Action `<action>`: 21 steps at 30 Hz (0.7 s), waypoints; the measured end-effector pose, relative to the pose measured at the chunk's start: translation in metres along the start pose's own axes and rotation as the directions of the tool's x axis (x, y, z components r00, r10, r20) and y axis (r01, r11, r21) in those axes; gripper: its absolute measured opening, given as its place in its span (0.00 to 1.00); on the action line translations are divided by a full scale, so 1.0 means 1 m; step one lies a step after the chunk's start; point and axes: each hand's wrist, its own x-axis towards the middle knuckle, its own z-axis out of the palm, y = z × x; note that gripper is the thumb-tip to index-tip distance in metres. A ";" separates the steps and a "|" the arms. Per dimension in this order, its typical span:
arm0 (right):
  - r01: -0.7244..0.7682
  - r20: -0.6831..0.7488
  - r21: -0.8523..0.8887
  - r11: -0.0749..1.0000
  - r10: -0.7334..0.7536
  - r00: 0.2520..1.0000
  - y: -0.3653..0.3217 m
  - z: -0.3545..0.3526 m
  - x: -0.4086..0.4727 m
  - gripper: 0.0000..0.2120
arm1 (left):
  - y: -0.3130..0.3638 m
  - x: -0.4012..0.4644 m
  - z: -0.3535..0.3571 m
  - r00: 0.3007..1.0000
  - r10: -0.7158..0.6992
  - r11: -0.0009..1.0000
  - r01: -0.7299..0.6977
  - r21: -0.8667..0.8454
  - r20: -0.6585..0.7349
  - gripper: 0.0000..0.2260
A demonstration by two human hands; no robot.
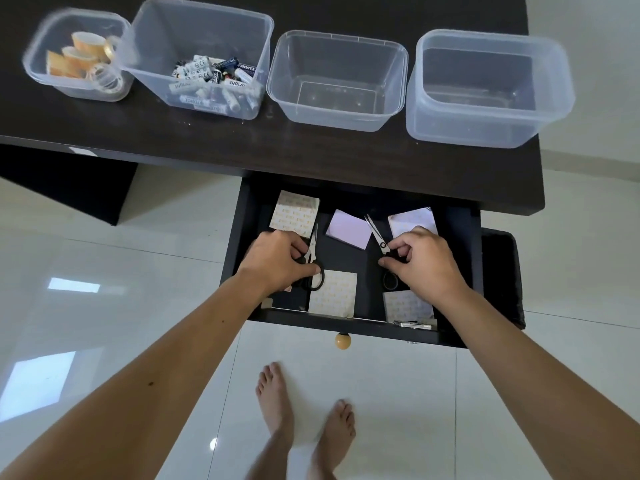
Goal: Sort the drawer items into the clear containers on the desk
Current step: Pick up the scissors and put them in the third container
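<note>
Step in hand: both hands are in the open drawer [460,265], each taking up a pair of scissors.
Left grip: the left hand [277,261] has its fingers curled round the black handles of the left scissors [313,252], blades pointing toward the table [311,150].
Right grip: the right hand [420,259] pinches the right scissors [377,237] near the pivot; one handle loop shows below the hand.
Doing it well: lift straight up with blades closed and turned away from the other hand, clear of the paper pads [332,294].
Likely target: the two empty tubs [337,81], [488,88]; tape and batteries fill the others.
Edges: the table's front edge overhangs the drawer's back; rise toward the person first.
Open room: free space above the drawer's front half.
</note>
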 end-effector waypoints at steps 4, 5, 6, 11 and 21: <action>-0.034 -0.021 0.091 0.995 0.036 0.999 -0.003 0.000 -0.001 0.10 | 0.001 -0.002 -0.002 0.999 0.017 0.997 -0.013 -0.078 0.051 0.18; -0.045 -0.018 0.129 0.991 0.047 0.999 -0.003 -0.001 -0.002 0.10 | 0.002 -0.003 -0.003 0.998 0.038 0.996 -0.034 -0.079 0.056 0.17; -0.057 -0.011 0.161 0.985 0.059 0.998 -0.004 -0.001 -0.003 0.10 | 0.002 -0.004 -0.003 0.997 0.057 0.995 -0.051 -0.087 0.061 0.16; -0.065 0.024 0.228 0.971 0.062 0.998 -0.008 -0.008 -0.012 0.10 | 0.003 -0.009 -0.006 0.991 0.110 0.981 -0.096 -0.169 0.075 0.11; -0.024 0.055 0.472 0.881 -0.002 0.999 -0.030 -0.034 -0.038 0.10 | 0.011 -0.030 -0.026 0.967 0.255 0.914 -0.243 -0.324 -0.006 0.11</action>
